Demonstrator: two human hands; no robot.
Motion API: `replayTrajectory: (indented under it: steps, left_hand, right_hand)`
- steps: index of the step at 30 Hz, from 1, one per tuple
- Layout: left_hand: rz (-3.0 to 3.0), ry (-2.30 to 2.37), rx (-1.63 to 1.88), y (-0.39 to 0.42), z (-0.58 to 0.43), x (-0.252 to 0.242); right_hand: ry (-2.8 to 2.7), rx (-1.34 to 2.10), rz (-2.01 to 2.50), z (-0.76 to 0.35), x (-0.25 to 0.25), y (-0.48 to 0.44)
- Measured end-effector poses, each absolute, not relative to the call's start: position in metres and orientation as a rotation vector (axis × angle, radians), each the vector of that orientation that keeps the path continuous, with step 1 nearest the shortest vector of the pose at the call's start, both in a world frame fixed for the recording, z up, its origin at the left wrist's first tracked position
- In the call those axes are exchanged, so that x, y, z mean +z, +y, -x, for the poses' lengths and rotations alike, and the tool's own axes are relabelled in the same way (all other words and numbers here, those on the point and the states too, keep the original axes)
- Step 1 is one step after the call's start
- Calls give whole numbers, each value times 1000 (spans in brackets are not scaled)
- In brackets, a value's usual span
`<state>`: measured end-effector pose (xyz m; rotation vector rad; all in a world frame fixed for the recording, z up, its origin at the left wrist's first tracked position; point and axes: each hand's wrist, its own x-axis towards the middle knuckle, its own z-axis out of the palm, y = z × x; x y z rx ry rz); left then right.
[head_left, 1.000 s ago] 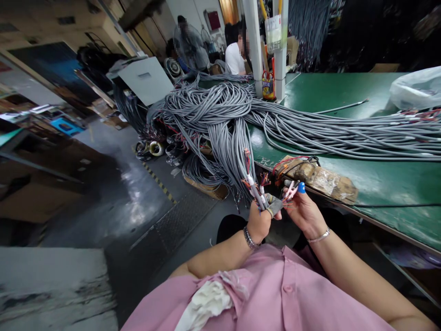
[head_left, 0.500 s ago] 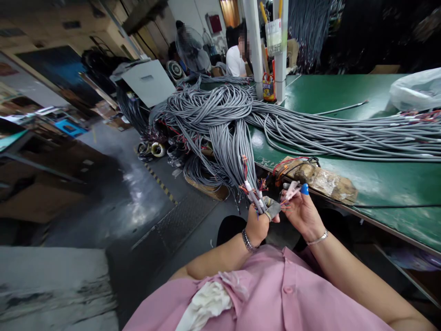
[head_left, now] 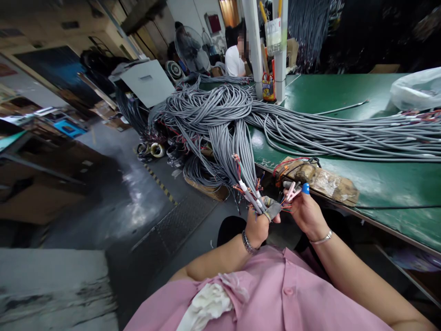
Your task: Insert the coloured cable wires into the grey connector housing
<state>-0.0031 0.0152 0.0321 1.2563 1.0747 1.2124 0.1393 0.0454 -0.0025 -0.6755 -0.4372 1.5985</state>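
My left hand [head_left: 258, 225] is closed around several grey cables [head_left: 251, 197], with grey wrapping on its thumb and a finger. The cable ends point up and away from me, with coloured wires fanning out past white sleeves. Thin coloured wires [head_left: 285, 207] also stick out on the right of this grip. Close by on that side, my right hand [head_left: 308, 214] pinches a small pink clip-like tool [head_left: 292, 191], its jaws near those wires. A blue cover [head_left: 305, 188] sits on one fingertip of that hand. The tool's exact kind is unclear.
A large heap of grey cables [head_left: 210, 105] hangs over the left edge of the green table [head_left: 344, 92]; more run to the right. A tape-wrapped block [head_left: 324, 179] lies near the front edge. A co-worker [head_left: 234, 59] in white is behind the white post [head_left: 253, 46].
The held cable ends have tilted slightly left. The pink tool has turned so its crossed arms show more, and my right hand has shifted a little right.
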Motion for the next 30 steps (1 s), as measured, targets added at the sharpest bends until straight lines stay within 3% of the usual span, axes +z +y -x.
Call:
replayTrajectory:
  steps: [30]
  left_hand:
    - [-1135, 1062, 1226, 21, -2, 28]
  right_hand:
    - [-479, 1776, 544, -150, -9, 47]
